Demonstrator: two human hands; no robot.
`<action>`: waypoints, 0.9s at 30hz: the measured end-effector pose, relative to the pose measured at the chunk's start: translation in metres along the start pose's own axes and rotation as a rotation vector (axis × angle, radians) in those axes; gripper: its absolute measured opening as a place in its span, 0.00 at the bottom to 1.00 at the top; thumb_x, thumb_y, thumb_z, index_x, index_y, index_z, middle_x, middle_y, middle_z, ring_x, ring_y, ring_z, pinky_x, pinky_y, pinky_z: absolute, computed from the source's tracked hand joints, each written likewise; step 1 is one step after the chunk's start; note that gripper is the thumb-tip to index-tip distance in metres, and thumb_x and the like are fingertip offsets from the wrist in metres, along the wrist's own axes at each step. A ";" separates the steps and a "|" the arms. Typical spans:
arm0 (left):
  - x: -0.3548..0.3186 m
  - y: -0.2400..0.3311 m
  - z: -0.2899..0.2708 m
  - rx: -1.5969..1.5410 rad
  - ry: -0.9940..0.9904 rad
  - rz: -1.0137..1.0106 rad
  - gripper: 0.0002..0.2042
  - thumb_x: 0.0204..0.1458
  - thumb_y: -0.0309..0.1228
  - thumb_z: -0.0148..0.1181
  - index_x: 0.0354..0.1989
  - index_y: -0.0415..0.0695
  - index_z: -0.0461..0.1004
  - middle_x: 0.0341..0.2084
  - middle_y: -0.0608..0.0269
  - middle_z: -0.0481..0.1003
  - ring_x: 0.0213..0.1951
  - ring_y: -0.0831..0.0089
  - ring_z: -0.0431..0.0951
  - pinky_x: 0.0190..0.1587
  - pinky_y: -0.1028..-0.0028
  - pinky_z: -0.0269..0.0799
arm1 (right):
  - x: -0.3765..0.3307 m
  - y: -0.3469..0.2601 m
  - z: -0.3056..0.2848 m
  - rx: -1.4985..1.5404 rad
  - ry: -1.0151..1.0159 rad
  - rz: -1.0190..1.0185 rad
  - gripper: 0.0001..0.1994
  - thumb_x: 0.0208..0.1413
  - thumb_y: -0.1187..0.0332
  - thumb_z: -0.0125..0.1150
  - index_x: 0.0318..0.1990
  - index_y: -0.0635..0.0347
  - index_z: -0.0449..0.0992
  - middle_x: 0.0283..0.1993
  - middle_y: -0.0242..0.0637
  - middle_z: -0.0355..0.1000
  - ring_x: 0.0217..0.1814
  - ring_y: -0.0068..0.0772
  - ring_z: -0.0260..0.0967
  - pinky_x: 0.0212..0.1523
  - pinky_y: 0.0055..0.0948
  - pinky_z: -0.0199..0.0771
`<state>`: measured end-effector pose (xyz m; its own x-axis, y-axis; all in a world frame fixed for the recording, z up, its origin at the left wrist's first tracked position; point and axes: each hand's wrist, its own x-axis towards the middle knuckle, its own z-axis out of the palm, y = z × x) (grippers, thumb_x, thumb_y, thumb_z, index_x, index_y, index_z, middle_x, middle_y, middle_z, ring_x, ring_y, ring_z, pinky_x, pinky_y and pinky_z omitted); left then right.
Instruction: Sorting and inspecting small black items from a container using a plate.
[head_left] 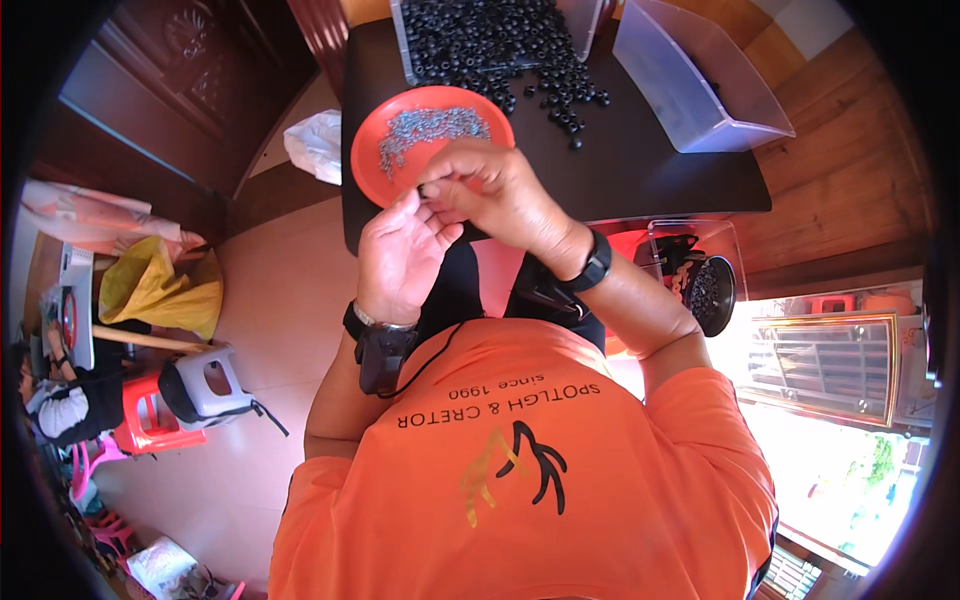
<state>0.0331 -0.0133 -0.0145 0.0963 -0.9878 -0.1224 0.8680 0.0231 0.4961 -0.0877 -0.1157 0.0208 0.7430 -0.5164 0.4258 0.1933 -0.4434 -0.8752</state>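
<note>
Above the near edge of the dark table, my left hand (398, 255) and my right hand (505, 190) meet at their fingertips. Between them sits a small black piece (424, 189), mostly covered, probably one of the loose black parts. My right thumb and forefinger pinch it from above. The left fingertips press against it from below, palm turned up and the other fingers curled. Just beyond the hands lies an orange-red plate (368, 150) with a heap of small silvery metal parts (430, 128). Farther back, many round black parts with holes (490, 45) spill from a clear bin.
A translucent bin (690, 100) stands at the table's right. Below the table edge on the right, a clear box and a black bowl (712, 297) hold small parts. At left are a white bag (316, 145), a yellow sack (160, 288), stools (205, 385) and another person (75, 390).
</note>
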 end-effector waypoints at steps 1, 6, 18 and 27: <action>-0.001 -0.002 0.000 -0.034 0.016 0.017 0.13 0.61 0.35 0.44 0.45 0.40 0.68 0.39 0.61 0.71 0.43 0.70 0.72 0.49 0.69 0.66 | -0.001 0.002 0.000 -0.192 0.021 -0.161 0.05 0.52 0.77 0.62 0.36 0.62 0.76 0.32 0.32 0.73 0.34 0.27 0.72 0.37 0.25 0.73; -0.003 -0.003 0.002 -0.090 -0.005 0.024 0.14 0.60 0.35 0.45 0.49 0.40 0.66 0.43 0.63 0.69 0.46 0.73 0.69 0.53 0.68 0.65 | -0.009 -0.003 -0.001 -0.583 0.074 -0.369 0.11 0.42 0.75 0.66 0.36 0.58 0.77 0.33 0.33 0.74 0.34 0.38 0.72 0.37 0.32 0.74; -0.004 0.003 -0.003 0.096 -0.009 0.051 0.12 0.61 0.36 0.46 0.39 0.41 0.70 0.37 0.61 0.71 0.43 0.66 0.73 0.46 0.69 0.67 | 0.032 0.010 -0.092 -0.657 0.110 -0.147 0.10 0.51 0.72 0.61 0.41 0.59 0.79 0.38 0.41 0.76 0.38 0.38 0.74 0.41 0.34 0.74; -0.008 0.005 -0.006 0.059 0.033 0.015 0.11 0.61 0.36 0.46 0.36 0.41 0.69 0.36 0.61 0.72 0.41 0.65 0.73 0.45 0.70 0.67 | 0.061 0.086 -0.165 -1.384 -0.245 0.030 0.10 0.45 0.72 0.59 0.35 0.47 0.81 0.36 0.32 0.77 0.47 0.38 0.69 0.46 0.35 0.73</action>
<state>0.0402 -0.0038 -0.0163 0.1258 -0.9817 -0.1428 0.8362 0.0274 0.5478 -0.1314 -0.3067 0.0092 0.8544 -0.4630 0.2359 -0.4968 -0.8610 0.1095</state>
